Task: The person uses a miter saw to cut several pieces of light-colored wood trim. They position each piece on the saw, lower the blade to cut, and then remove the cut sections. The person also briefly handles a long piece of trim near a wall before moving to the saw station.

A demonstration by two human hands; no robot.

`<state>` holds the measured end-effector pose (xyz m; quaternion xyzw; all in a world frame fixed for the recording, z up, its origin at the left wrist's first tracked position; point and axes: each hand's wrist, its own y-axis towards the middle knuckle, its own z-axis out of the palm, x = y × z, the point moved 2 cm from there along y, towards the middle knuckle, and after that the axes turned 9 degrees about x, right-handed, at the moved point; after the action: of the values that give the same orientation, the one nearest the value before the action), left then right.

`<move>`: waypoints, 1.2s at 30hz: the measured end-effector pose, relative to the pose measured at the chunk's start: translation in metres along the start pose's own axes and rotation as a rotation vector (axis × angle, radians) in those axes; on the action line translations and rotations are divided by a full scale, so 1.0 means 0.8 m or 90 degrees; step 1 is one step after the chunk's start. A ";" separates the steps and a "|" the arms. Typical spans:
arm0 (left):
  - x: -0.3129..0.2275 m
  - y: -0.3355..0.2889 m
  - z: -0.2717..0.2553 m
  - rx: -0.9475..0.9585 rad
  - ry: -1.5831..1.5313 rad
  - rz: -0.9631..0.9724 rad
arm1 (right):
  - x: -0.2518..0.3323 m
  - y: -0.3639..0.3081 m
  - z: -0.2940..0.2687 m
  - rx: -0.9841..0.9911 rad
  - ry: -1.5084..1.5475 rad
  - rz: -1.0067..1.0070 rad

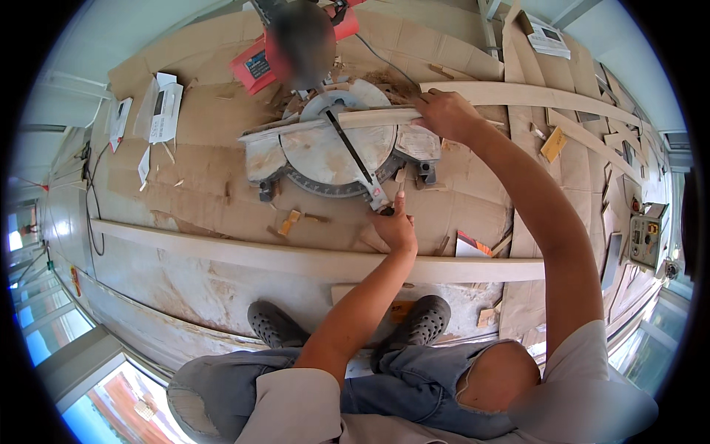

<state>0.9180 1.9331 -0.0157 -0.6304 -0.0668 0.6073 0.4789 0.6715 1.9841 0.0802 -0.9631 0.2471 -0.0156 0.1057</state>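
Note:
A red mitre saw stands on cardboard in front of me, its head raised and blurred. Its round turntable is dusty, with a dark slot through the middle. My left hand is closed around the turntable's adjusting handle at the near edge, thumb laid along the top. Against the saw's fence lies a pale wooden strip. My right hand grips that strip at its right end, fingers curled over it; the fingertips are partly hidden.
A long wooden board lies between my feet and the saw. Another long strip runs off to the right. Offcuts, sawdust and cardboard cover the floor. A power cord trails behind the saw. At far right stands a control box.

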 end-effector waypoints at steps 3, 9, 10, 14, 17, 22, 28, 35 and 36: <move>0.002 0.004 0.000 0.014 -0.030 -0.031 | 0.004 -0.004 0.002 -0.018 -0.030 -0.008; 0.009 -0.003 0.036 -0.020 -0.040 -0.019 | 0.006 0.001 0.004 -0.048 -0.013 -0.008; 0.006 -0.010 0.049 -0.025 -0.040 -0.004 | 0.004 -0.001 0.004 -0.042 -0.020 -0.009; 0.018 0.006 0.081 -0.036 -0.106 0.059 | 0.015 0.003 -0.007 -0.018 -0.022 -0.011; 0.017 0.004 0.107 -0.002 -0.135 0.007 | 0.015 -0.001 -0.005 -0.009 -0.009 0.013; 0.026 0.010 0.101 0.069 -0.117 -0.008 | 0.011 -0.001 0.000 -0.045 -0.022 0.006; 0.022 0.007 0.063 0.175 -0.062 -0.036 | 0.016 -0.010 0.010 -0.028 -0.027 0.021; 0.002 0.005 0.016 0.237 0.001 -0.033 | 0.035 -0.011 0.003 0.050 0.010 0.014; -0.004 -0.002 0.007 0.246 0.011 -0.045 | 0.033 -0.013 0.005 0.055 0.012 0.004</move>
<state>0.9134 1.9346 -0.0118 -0.5290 0.0329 0.5864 0.6126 0.7004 1.9812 0.0781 -0.9567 0.2502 -0.0348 0.1447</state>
